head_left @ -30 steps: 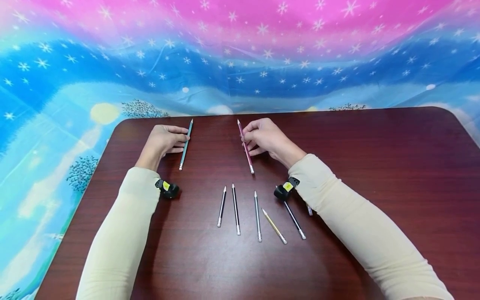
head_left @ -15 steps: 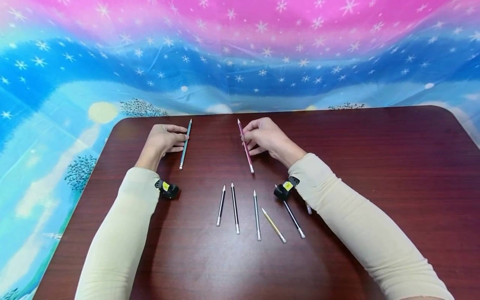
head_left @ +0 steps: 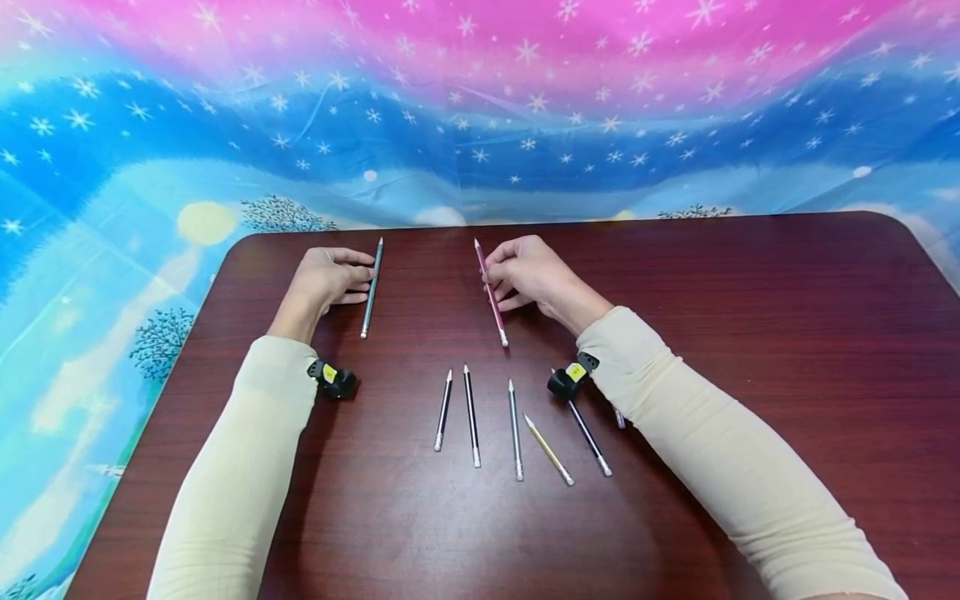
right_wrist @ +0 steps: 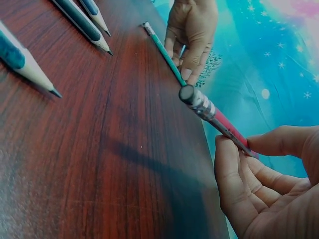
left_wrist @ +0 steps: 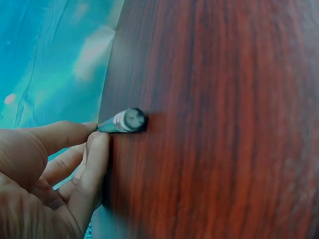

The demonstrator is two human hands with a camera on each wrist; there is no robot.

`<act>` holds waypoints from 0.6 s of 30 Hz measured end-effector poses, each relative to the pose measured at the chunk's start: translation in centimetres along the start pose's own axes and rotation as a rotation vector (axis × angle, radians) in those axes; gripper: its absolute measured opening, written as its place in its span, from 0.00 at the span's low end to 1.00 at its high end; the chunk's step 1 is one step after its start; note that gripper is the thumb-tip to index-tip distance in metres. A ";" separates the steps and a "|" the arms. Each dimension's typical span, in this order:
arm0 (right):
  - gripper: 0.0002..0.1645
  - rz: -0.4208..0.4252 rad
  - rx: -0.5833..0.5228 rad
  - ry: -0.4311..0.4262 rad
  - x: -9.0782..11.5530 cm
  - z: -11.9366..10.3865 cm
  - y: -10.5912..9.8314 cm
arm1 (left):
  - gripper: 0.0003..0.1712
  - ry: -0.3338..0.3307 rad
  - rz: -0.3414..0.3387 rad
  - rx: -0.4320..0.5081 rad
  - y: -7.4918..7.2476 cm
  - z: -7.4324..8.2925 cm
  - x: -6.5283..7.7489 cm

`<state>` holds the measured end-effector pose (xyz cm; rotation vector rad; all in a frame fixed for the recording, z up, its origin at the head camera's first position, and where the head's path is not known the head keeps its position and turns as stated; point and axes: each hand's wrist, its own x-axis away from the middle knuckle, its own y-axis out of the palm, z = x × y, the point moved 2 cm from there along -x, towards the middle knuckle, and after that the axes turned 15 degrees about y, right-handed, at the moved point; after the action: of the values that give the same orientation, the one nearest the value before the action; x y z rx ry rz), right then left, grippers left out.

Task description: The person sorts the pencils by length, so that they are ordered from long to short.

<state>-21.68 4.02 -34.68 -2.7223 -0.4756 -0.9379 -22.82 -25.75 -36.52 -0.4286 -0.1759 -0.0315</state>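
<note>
At the far left of the table, my left hand (head_left: 326, 279) pinches a teal pencil (head_left: 372, 287) between thumb and fingers. Its tip points to the back edge and its eraser end faces me; that end shows close up in the left wrist view. To the right, my right hand (head_left: 528, 271) pinches a pink pencil (head_left: 491, 293), tilted with its tip up and leftward. In the right wrist view the pink pencil's eraser end (right_wrist: 199, 103) points to the camera. Both my left hand (right_wrist: 194, 37) and the teal pencil (right_wrist: 164, 52) appear beyond it.
Nearer me on the dark wooden table (head_left: 750, 333) lie several pencils: two dark ones (head_left: 444, 410) (head_left: 472, 415), a grey-blue one (head_left: 515, 429), a shorter yellow one (head_left: 549, 450) and a dark one (head_left: 590, 437). Another (head_left: 619, 418) is mostly hidden under my right sleeve. A patterned cloth (head_left: 480, 117) hangs behind.
The teal pencil has turned very slightly, standing a little closer to straight up and down in the head view. My right hand and the pink pencil are nearly still.
</note>
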 end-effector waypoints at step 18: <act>0.13 -0.013 0.007 -0.002 -0.1 0.1 0.2 | 0.24 0.008 -0.023 0.024 0.1 -0.1 0.1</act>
<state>-21.62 3.85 -34.83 -2.7169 -0.4964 -0.9355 -22.72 -25.73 -36.61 -0.4029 -0.1734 -0.0540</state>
